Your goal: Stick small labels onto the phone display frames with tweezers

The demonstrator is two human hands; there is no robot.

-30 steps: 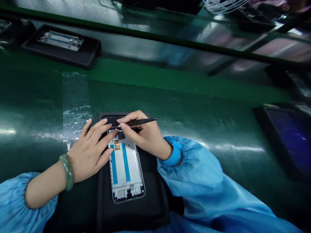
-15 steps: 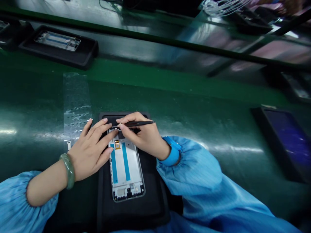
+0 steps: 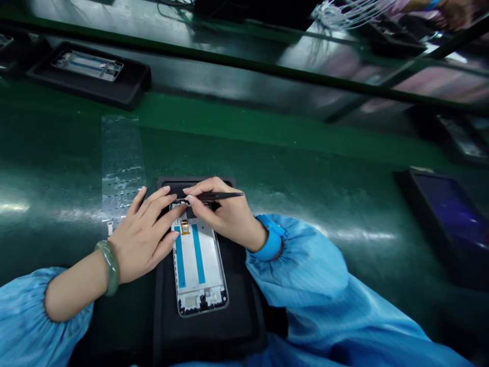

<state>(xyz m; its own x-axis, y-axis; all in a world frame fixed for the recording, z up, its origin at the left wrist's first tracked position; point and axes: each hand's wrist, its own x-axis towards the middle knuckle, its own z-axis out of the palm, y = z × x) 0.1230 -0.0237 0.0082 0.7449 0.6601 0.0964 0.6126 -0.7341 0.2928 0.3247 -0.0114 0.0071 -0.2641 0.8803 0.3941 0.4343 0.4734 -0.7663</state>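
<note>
Fingers of right hand pinching tweezers, left hand touching phone frame

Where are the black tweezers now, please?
In the head view, the black tweezers sit in the right hand, tips over the top of the silver phone frame.

The right hand is covering the top end of the phone frame. The upper right edge is cutting off a co-worker's hand
</note>
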